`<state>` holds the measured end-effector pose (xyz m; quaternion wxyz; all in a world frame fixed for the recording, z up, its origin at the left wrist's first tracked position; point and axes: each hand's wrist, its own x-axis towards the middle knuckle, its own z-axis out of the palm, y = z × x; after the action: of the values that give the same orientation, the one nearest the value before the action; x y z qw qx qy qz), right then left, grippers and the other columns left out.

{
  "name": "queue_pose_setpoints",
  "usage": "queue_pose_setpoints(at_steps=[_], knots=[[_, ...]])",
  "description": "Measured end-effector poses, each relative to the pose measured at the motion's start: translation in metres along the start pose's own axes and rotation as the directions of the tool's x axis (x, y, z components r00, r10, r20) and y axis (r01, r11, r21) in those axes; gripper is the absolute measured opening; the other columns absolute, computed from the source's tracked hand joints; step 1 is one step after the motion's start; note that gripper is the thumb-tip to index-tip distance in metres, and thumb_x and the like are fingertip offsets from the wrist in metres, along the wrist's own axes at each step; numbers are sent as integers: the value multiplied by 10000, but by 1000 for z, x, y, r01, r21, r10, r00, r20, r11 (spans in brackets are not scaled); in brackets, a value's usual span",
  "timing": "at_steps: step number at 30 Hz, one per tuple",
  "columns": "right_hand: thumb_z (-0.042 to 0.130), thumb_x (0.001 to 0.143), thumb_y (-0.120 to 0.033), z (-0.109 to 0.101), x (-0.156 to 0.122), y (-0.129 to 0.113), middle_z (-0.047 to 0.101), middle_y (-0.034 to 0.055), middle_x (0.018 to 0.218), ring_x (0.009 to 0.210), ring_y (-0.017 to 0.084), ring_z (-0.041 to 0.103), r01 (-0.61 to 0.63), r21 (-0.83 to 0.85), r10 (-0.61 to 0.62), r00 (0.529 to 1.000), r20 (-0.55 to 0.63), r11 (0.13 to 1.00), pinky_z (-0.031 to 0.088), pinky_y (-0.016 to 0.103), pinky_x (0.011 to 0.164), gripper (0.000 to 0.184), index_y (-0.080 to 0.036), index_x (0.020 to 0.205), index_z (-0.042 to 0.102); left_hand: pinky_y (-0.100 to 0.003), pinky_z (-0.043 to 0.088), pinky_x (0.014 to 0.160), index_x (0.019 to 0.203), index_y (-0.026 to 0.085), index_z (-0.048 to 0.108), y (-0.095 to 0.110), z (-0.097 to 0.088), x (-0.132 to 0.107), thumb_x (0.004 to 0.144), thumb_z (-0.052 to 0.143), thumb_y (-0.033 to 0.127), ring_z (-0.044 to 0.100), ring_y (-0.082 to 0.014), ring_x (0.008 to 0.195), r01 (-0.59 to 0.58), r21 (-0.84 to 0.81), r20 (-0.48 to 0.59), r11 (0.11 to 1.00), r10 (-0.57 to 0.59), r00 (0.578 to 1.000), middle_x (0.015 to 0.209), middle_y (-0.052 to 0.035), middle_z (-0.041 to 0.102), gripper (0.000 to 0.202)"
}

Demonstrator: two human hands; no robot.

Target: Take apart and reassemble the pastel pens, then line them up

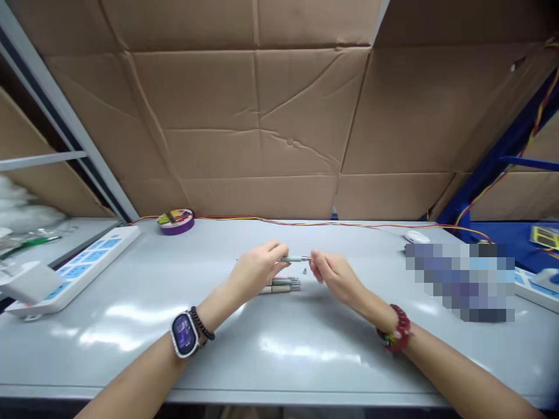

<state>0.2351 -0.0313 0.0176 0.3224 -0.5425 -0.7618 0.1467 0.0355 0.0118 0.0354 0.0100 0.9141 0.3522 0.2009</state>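
Note:
My left hand (261, 263) is closed around a slim pale green pen (294, 259), held level just above the table. Its metal end points right, towards my right hand (334, 273), whose thumb and fingers pinch at that end. What exactly the right fingertips hold is too small to make out. Below the left hand, several more pens (279, 288) lie side by side on the table, metal ends to the right, partly hidden by that hand. A tiny grey metal piece (304, 271) rests on the table between my hands.
A purple tape roll (176, 222) sits at the back left. White power strips (82, 267) lie at left and right. A red-yellow wire (262, 219) runs along the back edge by the cardboard wall (227, 116). Far right are a white mouse (417, 237) and a blurred-out object (463, 282).

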Motion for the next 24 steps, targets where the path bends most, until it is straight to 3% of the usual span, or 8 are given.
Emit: queue_pose_setpoints(at_steps=[2,3,7,10,12,17,21,24], knots=[[334,919,-355,-2,2,7,581,26,710,702,165,497,58,-255,-85,992,-95,965,373,261,578,288,-183,830,547,-238,347,536,860,200,504,-10,3,-1,894,412,294,505,-135,610,70,29,77,997,-72,994,884,-22,540,136],[387,904,-315,-2,3,12,608,40,786,764,178,500,107,-340,-145,986,-88,934,381,272,609,217,-183,917,559,-244,357,554,867,199,511,-16,5,-1,899,397,302,514,-151,638,80,18,114,997,-82,990,837,-23,544,157],[488,848,-166,3,4,23,623,48,786,797,186,486,265,-462,-252,963,91,846,384,290,669,132,-171,897,611,-252,409,623,898,203,556,-36,14,-5,906,379,321,543,-169,729,58,-28,192,998,-52,980,800,-23,569,213],[456,845,-98,6,3,23,609,36,712,771,177,478,261,-462,-224,965,134,848,368,277,643,174,-168,819,613,-280,433,726,1009,224,548,-40,13,-8,903,378,363,534,-175,854,55,-125,189,991,-31,981,957,-38,556,243],[449,844,-100,7,2,21,598,27,707,772,171,474,245,-449,-213,969,122,859,361,272,641,167,-176,805,591,-305,427,795,976,233,564,-38,10,-9,884,409,403,509,-187,936,39,-188,212,981,2,977,1026,-39,530,248],[421,852,-198,4,4,17,521,15,665,678,156,445,102,-425,-122,992,-19,900,339,265,588,133,-184,732,479,-353,391,910,828,220,590,-36,10,-12,877,415,410,386,-226,1151,77,-239,292,968,-4,956,1168,-51,456,263],[333,892,-242,2,5,14,414,-17,564,556,136,385,13,-342,-43,996,-80,940,303,266,526,266,-199,632,372,-385,366,948,809,188,564,-33,15,-12,896,385,378,276,-241,1252,64,-220,231,973,-12,973,1280,-83,364,275],[330,910,-311,-2,5,9,453,-17,596,555,127,419,-3,-123,-11,994,-111,992,335,260,520,281,-200,664,408,-377,369,940,862,181,541,-27,17,-10,917,341,358,317,-229,1220,58,-224,130,973,-29,991,1255,-90,402,273]])
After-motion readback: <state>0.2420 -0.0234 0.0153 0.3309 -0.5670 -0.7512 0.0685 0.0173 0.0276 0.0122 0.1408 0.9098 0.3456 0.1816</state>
